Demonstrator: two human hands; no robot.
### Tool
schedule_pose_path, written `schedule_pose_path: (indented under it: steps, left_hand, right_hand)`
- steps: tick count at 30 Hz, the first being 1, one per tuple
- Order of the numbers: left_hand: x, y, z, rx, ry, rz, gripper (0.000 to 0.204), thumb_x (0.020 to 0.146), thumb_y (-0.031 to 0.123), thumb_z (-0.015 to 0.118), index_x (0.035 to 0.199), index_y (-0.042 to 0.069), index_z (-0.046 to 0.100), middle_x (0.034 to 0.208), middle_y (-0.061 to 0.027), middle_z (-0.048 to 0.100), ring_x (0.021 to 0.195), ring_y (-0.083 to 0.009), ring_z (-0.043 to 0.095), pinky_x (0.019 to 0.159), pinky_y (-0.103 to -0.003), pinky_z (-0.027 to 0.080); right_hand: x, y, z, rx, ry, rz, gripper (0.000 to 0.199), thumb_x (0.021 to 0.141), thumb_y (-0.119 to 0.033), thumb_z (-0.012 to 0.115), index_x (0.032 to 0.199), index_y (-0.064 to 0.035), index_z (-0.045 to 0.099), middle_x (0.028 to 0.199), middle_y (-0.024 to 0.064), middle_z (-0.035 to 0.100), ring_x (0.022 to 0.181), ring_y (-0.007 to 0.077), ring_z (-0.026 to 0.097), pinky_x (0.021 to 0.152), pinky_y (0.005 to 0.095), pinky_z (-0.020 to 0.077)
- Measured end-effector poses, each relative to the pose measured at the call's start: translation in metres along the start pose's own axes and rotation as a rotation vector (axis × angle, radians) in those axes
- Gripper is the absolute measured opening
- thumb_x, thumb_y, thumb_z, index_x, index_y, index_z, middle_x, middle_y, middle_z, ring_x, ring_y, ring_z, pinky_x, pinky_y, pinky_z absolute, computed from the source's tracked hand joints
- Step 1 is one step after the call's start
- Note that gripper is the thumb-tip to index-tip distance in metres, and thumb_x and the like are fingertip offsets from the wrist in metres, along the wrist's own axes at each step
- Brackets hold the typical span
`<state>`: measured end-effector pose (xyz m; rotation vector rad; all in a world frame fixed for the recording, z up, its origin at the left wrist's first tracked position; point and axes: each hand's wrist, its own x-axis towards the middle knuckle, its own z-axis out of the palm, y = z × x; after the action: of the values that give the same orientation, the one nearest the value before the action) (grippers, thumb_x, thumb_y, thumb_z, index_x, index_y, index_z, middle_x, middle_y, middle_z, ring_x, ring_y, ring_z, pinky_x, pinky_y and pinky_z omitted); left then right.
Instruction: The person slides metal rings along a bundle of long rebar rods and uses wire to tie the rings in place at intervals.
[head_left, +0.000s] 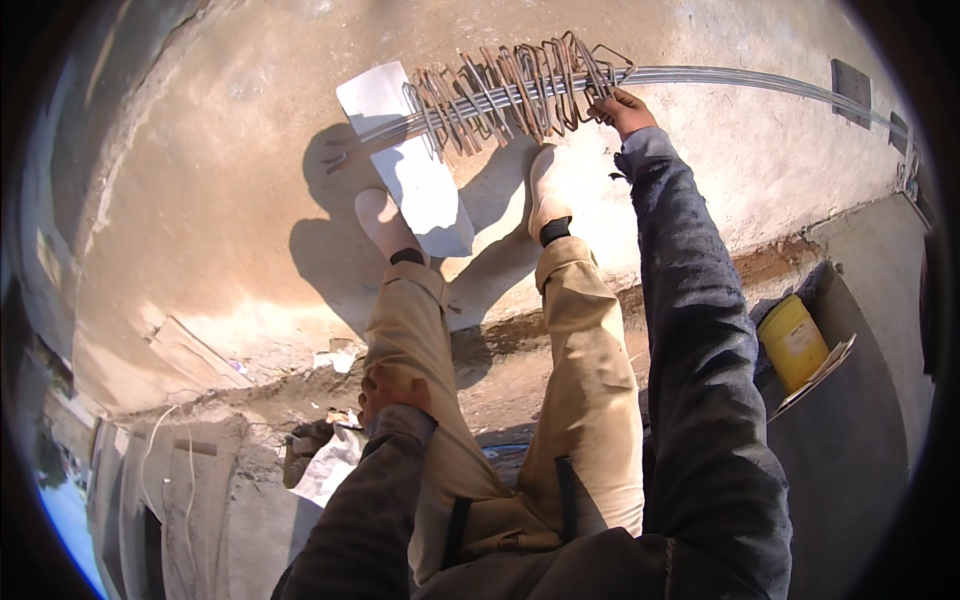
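Observation:
My right hand reaches forward and grips the right end of a bundle of bent steel rebar stirrups threaded on long straight steel bars lying across a concrete slab. My left hand rests on my left knee, fingers curled over the beige trouser leg, holding nothing. Both my feet in light shoes stand on the slab just below the stirrups; the left shoe is beside a white sheet, and the right shoe is under the bundle.
A yellow canister stands at the right beside a flat board. The slab's edge drops to rubble and debris at lower left. A dark plate sits at upper right near the bars.

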<state>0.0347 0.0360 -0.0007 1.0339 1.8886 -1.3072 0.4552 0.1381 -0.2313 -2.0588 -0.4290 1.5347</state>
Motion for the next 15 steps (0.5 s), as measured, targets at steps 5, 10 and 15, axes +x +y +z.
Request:
schedule_pose_path:
  steps: [5,10,15]
  left_hand:
    - [-0.006,-0.001,-0.01,0.007,0.027,-0.027,0.072,0.066,0.035,0.058,0.13,0.009,0.036,0.127,-0.0142,0.042,0.112,-0.0332,0.046,0.092,-0.045,0.04]
    - [-0.003,0.0,0.002,-0.013,-0.011,0.0,0.073,0.066,0.035,0.058,0.13,0.009,0.036,0.126,-0.0144,0.043,0.112,-0.033,0.046,0.091,-0.046,0.039]
    - [-0.005,-0.004,0.001,0.016,0.046,-0.012,0.073,0.066,0.035,0.058,0.13,0.007,0.036,0.124,-0.0149,0.044,0.11,-0.0333,0.047,0.09,-0.046,0.04]
  right_hand:
    - [0.017,0.008,0.006,0.251,-0.073,0.075,0.035,0.087,-0.029,0.059,0.105,0.0004,0.059,0.079,0.0063,0.066,0.068,0.0111,0.056,0.069,0.0227,0.0424]
    - [0.01,0.02,-0.01,0.179,-0.087,0.066,0.021,0.086,-0.017,0.059,0.096,0.0021,0.061,0.085,0.0091,0.065,0.077,0.0167,0.061,0.076,0.0275,0.0493]
    - [0.004,0.012,-0.002,-0.112,-0.165,0.192,0.018,0.085,-0.022,0.061,0.098,-0.0098,0.064,0.091,-0.0008,0.067,0.088,0.0111,0.057,0.08,0.0269,0.0422]
